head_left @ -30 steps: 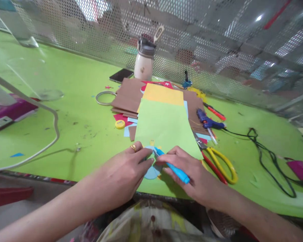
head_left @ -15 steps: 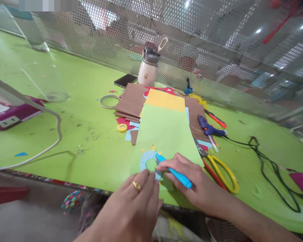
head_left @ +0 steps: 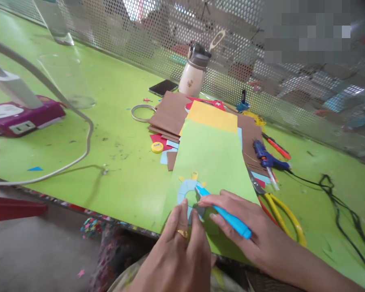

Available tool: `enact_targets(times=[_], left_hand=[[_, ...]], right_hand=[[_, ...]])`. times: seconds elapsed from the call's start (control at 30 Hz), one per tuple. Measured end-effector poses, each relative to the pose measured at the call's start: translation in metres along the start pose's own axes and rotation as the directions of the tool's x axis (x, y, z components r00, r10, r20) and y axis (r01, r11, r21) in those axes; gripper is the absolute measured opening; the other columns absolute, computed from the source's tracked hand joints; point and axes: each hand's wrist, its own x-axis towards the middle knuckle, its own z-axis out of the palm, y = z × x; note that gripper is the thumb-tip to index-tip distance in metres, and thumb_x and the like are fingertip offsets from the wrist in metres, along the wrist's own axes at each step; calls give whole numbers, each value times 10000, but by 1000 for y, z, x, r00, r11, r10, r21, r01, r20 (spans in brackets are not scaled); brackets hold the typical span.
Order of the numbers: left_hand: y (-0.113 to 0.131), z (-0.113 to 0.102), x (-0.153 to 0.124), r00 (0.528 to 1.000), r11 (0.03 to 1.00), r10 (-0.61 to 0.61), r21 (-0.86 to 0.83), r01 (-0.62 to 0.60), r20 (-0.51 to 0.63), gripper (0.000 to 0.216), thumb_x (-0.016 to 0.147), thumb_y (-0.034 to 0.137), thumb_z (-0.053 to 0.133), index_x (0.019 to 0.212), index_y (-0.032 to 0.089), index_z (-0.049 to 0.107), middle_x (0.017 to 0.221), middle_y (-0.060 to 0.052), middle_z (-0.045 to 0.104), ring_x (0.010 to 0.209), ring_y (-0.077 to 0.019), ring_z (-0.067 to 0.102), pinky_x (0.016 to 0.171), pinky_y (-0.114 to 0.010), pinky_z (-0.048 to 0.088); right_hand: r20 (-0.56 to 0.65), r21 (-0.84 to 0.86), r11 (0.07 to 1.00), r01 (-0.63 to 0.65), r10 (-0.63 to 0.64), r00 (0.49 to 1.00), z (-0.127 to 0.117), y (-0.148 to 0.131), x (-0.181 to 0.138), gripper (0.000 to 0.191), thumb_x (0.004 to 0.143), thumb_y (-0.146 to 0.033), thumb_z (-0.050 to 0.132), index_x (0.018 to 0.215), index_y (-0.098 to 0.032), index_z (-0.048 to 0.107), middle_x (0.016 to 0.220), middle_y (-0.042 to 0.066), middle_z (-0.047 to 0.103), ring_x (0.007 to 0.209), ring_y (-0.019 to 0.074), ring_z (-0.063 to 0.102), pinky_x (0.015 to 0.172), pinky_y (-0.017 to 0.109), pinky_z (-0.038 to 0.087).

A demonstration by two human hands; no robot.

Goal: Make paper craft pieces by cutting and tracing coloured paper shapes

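A light-blue paper ring with small yellow pieces round it, like a turtle [head_left: 185,187], lies on a light-green paper sheet [head_left: 213,154] near the table's front edge. My left hand [head_left: 182,243], with a gold ring on one finger, presses its outstretched fingertips on the lower part of the blue ring. In my right hand [head_left: 246,227] is a bright blue marker pen [head_left: 229,217], its tip touching the upper right of the ring. Some of the ring's lower edge is hidden by my fingers.
Brown sheets [head_left: 170,113] and yellow paper [head_left: 213,115] lie beyond. On the right are scissors [head_left: 284,219], a blue glue gun [head_left: 267,158] and a black cable. A tape roll [head_left: 142,113], phone [head_left: 163,87], bottle [head_left: 193,75] and purple power strip [head_left: 27,115] stand left and behind.
The view has shifted, so the table's things appear farther right. My left fingers have spread apart on the ring. The marker pen stays in my right hand at the ring's upper right.
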Motion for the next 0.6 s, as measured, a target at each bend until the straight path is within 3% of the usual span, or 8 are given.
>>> enact_targets(times=[0.1, 0.23, 0.4, 0.6], left_hand=[[-3, -2, 2, 994, 995, 88, 29, -90, 70, 333, 888, 270, 494, 1112, 78, 646, 1127, -177, 694, 1025, -353, 666, 994, -547, 401], [-4, -8, 7, 988, 989, 132, 49, -136, 85, 334, 837, 156, 474, 1109, 67, 646, 1105, -183, 702, 966, -350, 685, 972, -563, 406], [3, -13, 14, 990, 995, 45, 77, -56, 136, 342, 845, 176, 494, 1136, 112, 662, 1129, -145, 705, 1032, -346, 663, 976, -533, 426], [9, -12, 22, 969, 977, 91, 168, -132, 231, 318, 915, 157, 439, 1081, 210, 706, 1104, -49, 716, 1046, -273, 665, 956, -494, 500]], right_hand=[[-45, 47, 998, 30, -28, 999, -6, -2, 5, 335, 941, -197, 537, 1251, -322, 543, 1175, -3, 669, 1142, 192, 582, 1012, 328, 439], [-109, 185, 982, 30, -9, 994, -11, -5, 19, 249, 927, -193, 556, 1143, -292, 631, 974, 5, 679, 865, 165, 644, 752, 270, 520], [-141, 294, 950, -109, 156, 978, -11, -9, 38, 107, 885, -236, 591, 892, -255, 696, 678, -26, 645, 558, 132, 587, 480, 230, 464], [-116, 292, 947, -138, 178, 977, -11, -16, 59, 103, 823, -233, 605, 727, -219, 639, 551, -49, 586, 450, 103, 509, 387, 205, 377]])
